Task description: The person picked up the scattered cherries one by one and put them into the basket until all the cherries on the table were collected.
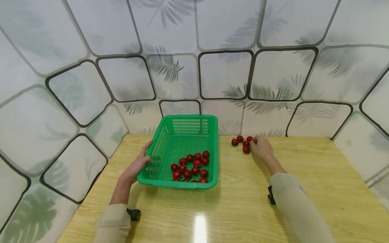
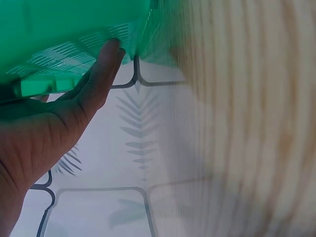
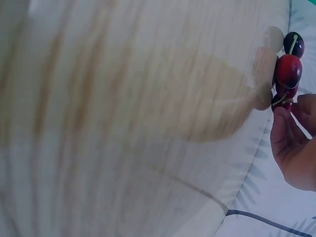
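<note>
A green plastic basket (image 1: 182, 184) with slotted walls stands left of the table's middle. Many dark red cherries (image 1: 195, 170) lie gathered at its near right end. My left hand (image 1: 136, 168) grips the basket's left side, thumb over the rim and fingers outside; the left wrist view shows that hand (image 2: 59, 123) against the green wall. Right of the basket is a small group of loose cherries (image 1: 235, 142) on the table. At that group my right hand (image 1: 263, 148) pinches a cherry (image 3: 279, 102) by its stem end, between thumb and fingertips.
The light wooden table (image 1: 243, 216) ends at a cloth backdrop (image 1: 225, 74) with leaf and dark-line patterns, behind and at both sides. Bare tabletop lies between the basket and the loose cherries.
</note>
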Available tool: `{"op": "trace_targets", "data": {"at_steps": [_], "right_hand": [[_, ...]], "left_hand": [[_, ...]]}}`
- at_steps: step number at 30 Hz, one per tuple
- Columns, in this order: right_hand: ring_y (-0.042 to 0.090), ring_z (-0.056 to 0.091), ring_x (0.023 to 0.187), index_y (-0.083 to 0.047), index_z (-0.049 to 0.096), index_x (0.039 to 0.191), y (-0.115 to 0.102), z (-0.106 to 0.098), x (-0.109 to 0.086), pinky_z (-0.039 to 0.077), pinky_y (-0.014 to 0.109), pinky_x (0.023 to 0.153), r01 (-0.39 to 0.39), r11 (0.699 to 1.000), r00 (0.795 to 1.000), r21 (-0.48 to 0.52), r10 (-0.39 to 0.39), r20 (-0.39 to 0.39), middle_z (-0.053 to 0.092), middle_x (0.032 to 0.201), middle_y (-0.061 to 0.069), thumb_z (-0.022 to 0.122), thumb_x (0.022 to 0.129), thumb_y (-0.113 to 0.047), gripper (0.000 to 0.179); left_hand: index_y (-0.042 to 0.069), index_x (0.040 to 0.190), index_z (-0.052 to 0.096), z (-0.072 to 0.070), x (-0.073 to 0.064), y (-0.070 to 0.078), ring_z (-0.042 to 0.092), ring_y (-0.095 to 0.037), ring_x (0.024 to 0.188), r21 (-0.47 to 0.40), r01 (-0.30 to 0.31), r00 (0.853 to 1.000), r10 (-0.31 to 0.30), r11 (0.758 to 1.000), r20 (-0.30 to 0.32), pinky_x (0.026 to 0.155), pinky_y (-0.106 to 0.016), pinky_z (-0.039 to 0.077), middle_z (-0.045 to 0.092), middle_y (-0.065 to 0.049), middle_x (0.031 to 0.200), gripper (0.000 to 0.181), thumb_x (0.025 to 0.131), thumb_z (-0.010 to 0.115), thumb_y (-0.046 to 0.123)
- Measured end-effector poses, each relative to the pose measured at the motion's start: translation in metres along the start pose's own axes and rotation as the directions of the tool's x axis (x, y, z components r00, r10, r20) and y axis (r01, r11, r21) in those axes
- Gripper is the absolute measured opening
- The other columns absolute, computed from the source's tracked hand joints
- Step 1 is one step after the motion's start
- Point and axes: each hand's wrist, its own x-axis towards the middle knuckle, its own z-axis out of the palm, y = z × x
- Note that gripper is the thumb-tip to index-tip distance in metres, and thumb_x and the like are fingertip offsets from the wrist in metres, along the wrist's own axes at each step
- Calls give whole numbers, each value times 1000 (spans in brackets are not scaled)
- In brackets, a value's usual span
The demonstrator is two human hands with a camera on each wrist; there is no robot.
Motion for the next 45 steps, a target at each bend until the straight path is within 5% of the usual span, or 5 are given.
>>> {"op": "trace_targets", "data": {"at_steps": [22,27,32,40,45], "right_hand": [[26,59,71,2,70,104,-40,-34,-5,46,41,67,163,985,983,61,-157,-100,70,96,19,53,102,-18,26],[25,60,70,-1,72,95,-82,-38,-13,46,38,65,286,955,945,77,-268,-188,71,88,14,56,99,-15,21],[21,60,63,0,73,91,-123,-31,-25,49,38,63,467,878,871,105,-437,-224,71,83,12,59,98,-9,18],[12,57,69,-3,76,98,-177,5,-61,48,29,63,541,825,837,164,-547,-14,72,87,5,63,98,-12,16],[9,58,68,-7,76,95,-206,30,-77,50,27,63,597,799,779,71,-599,185,70,84,0,62,98,-14,15]], "left_hand": [[36,160,-2,-2,1,3,47,-34,105,-5,14,1000,-14,1000,1,76,-36,49,3,-20,159,87,91,41,5],[36,160,-3,-2,0,2,49,-33,102,-9,16,1000,-16,1000,3,75,-35,49,4,-21,159,87,92,41,4],[36,160,-3,-2,0,2,48,-33,103,-6,11,1000,-11,1000,3,75,-35,49,3,-21,160,87,92,41,4],[37,160,-3,-1,1,2,48,-34,106,-3,24,1000,-24,1000,5,76,-35,50,3,-21,160,87,92,41,5],[36,160,-2,0,2,0,41,-38,114,10,12,1000,-12,1000,2,80,-35,47,1,-19,161,86,92,42,5]]}}
